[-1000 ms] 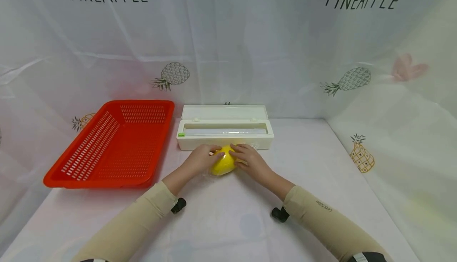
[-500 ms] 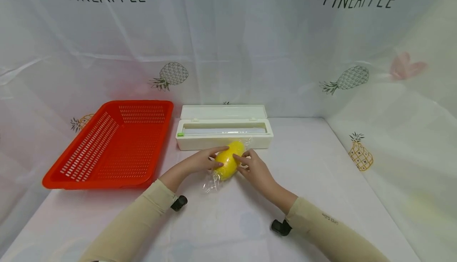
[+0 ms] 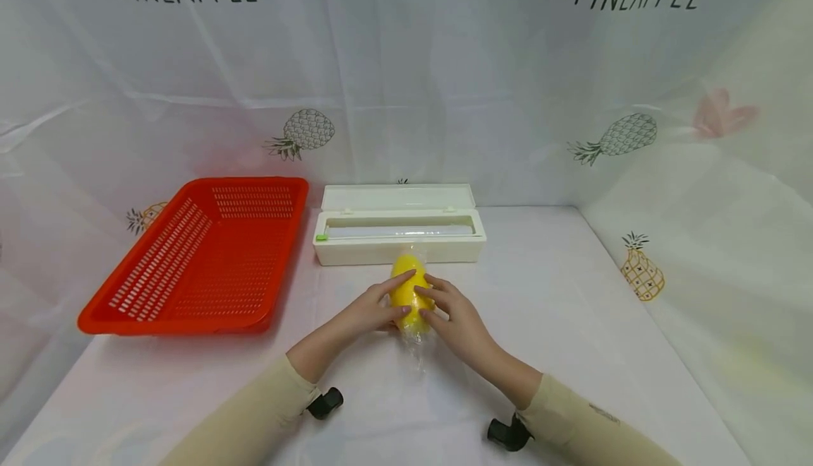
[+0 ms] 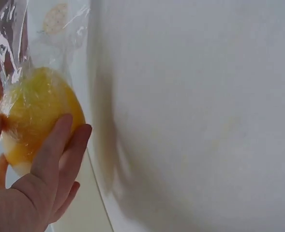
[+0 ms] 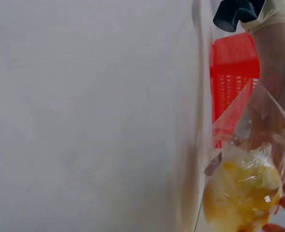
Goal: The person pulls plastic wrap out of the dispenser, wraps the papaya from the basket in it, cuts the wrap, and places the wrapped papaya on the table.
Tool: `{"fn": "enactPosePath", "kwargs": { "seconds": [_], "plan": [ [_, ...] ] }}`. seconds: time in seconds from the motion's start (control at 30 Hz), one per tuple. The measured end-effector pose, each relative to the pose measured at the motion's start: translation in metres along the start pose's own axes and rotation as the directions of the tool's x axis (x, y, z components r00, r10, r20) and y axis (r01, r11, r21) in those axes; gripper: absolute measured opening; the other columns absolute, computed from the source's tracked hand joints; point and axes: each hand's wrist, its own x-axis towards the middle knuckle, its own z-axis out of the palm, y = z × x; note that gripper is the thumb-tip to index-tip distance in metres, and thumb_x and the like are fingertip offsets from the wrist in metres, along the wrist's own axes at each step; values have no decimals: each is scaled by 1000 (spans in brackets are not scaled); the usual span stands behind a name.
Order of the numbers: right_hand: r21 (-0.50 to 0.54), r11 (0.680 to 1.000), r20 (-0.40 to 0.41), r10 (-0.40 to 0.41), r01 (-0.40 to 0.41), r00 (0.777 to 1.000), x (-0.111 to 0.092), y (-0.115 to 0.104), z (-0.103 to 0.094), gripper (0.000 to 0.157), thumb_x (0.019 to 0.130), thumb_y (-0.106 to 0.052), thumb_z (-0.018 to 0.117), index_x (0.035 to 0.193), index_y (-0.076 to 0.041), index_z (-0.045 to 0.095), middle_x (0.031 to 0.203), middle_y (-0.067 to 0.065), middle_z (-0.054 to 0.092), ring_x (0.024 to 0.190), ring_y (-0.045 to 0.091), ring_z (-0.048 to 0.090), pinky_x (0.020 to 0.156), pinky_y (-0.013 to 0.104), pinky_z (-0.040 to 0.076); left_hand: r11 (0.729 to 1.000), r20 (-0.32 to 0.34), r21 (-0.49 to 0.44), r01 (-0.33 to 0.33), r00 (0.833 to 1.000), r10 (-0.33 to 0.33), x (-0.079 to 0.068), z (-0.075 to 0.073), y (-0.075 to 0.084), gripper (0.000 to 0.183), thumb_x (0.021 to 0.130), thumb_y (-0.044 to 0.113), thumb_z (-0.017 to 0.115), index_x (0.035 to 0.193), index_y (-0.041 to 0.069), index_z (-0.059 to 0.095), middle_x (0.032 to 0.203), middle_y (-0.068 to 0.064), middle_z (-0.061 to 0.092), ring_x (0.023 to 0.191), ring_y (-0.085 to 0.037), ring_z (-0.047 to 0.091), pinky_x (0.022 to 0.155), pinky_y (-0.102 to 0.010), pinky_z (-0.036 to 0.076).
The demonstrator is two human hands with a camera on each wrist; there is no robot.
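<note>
A smooth, oblong yellow fruit (image 3: 404, 264), wrapped in clear cling film (image 3: 416, 350), is between my two hands just in front of the white box. My left hand (image 3: 368, 312) grips its left side, fingers over the top and thumb nearer me. On the other side my right hand (image 3: 462, 316) holds the fruit with bent fingers and thumb. In the left wrist view, the fruit (image 4: 40, 108) shows yellow-orange through creased film, with a loose film end rising from it. The right wrist view shows the near end of the film spread wide over the fruit (image 5: 241, 193).
A white cling film box (image 3: 400, 251) with its lid raised stands at the back, a film roll (image 3: 400, 231) inside and a green slider at its left end. To the left sits a red perforated basket (image 3: 254, 182). A pineapple-print curtain (image 3: 444, 63) hangs behind the white table (image 3: 540, 275).
Both hands have brought the wrapped fruit slightly nearer me, away from the box. The fruit has turned from slanting to pointing straight away from me, its film tail now toward me.
</note>
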Motion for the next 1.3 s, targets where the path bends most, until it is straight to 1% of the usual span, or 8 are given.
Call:
{"fn": "enactPosePath", "kwargs": {
  "seconds": [0.23,0.4,0.5,0.63,0.7,0.8,0.97,1.3],
  "plan": [
    [137,988,61,-80,71,995,-7,10,-8,30,92,-4,66,122,-8,67,144,5,46,134,28,42,98,39,45,993,-69,-106,44,996,-51,-4,3,-7,62,95,14,64,151,27,39,155,-23,24,92,-25,66,81,-40,56],
    [53,970,86,-243,239,966,-17,22,-18,29,91,-6,68,120,-11,68,132,2,56,125,23,51,98,40,46,984,-72,-155,82,993,-95,-3,4,-10,61,96,13,63,150,27,40,155,-23,22,91,-25,65,80,-40,56],
    [-44,906,113,-414,421,903,-22,29,-25,35,87,-1,69,120,-11,67,128,2,58,121,21,53,98,42,47,979,-61,-185,85,993,-98,-3,3,-11,61,96,12,62,151,25,39,154,-24,22,91,-27,65,79,-42,56],
    [-109,758,190,-620,644,762,-25,34,-29,48,78,6,64,123,-9,64,133,7,54,123,24,49,98,42,46,973,-49,-214,84,994,-96,-2,1,-11,61,97,10,60,152,23,37,153,-25,23,91,-29,66,79,-44,56],
    [-128,687,219,-684,716,696,-24,34,-29,52,73,3,64,124,-9,63,136,8,52,125,25,47,101,42,43,973,-54,-212,92,993,-106,-1,0,-10,60,97,11,61,151,24,38,152,-23,25,90,-28,65,79,-43,56],
    [-169,610,240,-736,774,633,-21,32,-27,50,74,-10,73,123,-9,62,135,8,52,125,26,45,105,42,38,976,-78,-193,101,990,-117,2,-1,-9,59,96,13,62,150,24,40,149,-25,30,88,-27,65,76,-43,57],
    [-266,540,272,-752,798,600,-15,30,-21,56,69,-33,88,113,-13,60,126,5,53,121,25,46,105,46,38,959,-109,-242,149,978,-180,6,-3,-8,58,96,14,62,149,26,42,141,-28,38,87,-28,66,73,-44,57],
    [-409,382,269,-817,828,510,-10,37,-18,55,67,-32,91,108,-14,59,122,9,54,116,24,50,104,52,38,916,-70,-358,184,972,-223,-1,-7,5,57,99,18,55,152,25,37,151,-20,31,89,-33,67,78,-43,55]
  ]
}}
